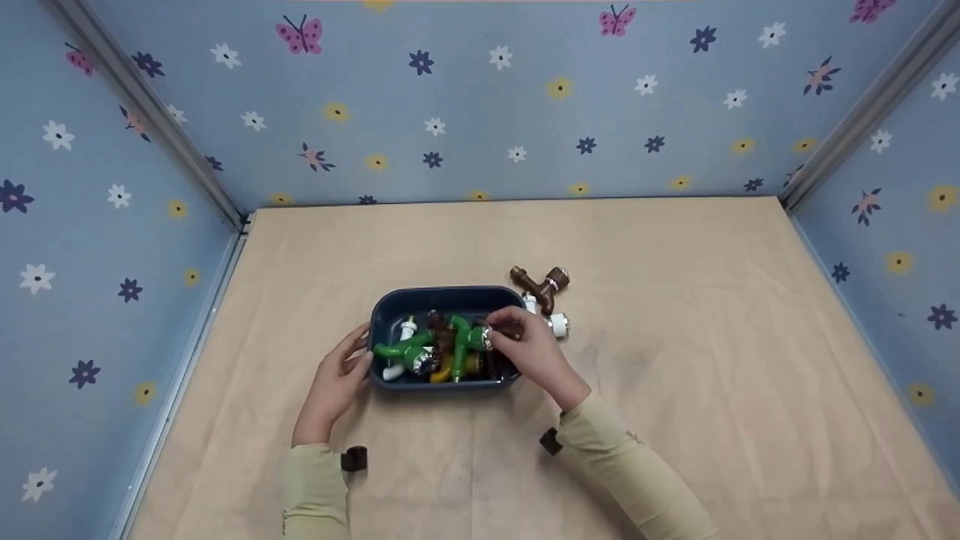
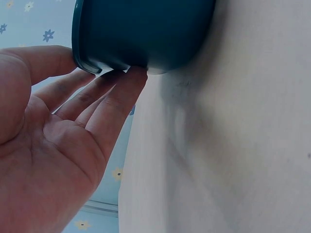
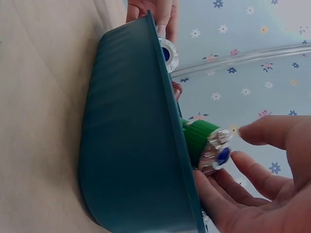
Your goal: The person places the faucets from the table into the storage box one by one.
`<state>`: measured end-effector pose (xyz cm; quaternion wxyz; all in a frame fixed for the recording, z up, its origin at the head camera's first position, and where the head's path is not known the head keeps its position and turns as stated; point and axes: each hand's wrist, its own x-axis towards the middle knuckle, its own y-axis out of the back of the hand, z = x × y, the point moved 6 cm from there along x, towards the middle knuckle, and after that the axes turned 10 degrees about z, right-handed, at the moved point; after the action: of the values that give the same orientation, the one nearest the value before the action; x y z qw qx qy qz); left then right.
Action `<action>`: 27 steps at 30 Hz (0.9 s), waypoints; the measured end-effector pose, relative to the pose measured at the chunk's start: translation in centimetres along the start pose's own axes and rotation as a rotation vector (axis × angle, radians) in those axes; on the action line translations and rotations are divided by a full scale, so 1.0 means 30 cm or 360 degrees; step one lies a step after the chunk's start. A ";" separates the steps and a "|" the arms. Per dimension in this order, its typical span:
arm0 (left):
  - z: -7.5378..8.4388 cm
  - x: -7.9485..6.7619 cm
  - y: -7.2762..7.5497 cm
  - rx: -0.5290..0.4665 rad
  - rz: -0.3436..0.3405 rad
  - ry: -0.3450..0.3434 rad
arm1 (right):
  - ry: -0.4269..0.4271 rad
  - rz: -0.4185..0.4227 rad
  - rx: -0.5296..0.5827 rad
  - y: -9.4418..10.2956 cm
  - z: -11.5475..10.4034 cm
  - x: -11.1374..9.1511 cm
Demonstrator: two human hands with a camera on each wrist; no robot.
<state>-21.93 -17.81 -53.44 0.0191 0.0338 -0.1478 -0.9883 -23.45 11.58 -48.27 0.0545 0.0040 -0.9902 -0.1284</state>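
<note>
A dark blue plastic bin holds several taps. Among them a green tap lies at the left, with white, brown and yellow ones around it. A second green tap leans toward the bin's right end, its silver-wrapped knob standing above the rim in the right wrist view. My right hand reaches over that end; its fingertips are close round the knob, and the thumb stands apart from it. My left hand touches the bin's left end with extended fingers.
Just beyond the bin's right end, a brown tap and a white tap lie on the beige cloth-covered table. Blue patterned panels stand behind and at both sides.
</note>
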 end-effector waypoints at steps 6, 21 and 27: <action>-0.005 -0.002 -0.002 -0.0015 -0.0013 0.0024 | -0.0193 -0.0026 0.0263 0.014 0.004 -0.009; 0.024 -0.014 -0.005 -0.0013 -0.0012 0.0120 | -0.0375 0.0067 0.0521 0.128 0.037 -0.021; -0.006 -0.001 -0.001 -0.0014 0.0000 0.0051 | -0.0362 0.0167 0.0574 0.229 0.059 -0.007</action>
<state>-21.89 -17.84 -53.61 0.0217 0.0496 -0.1432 -0.9882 -23.39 18.69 -48.24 -0.0527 -0.0524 -0.9958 0.0541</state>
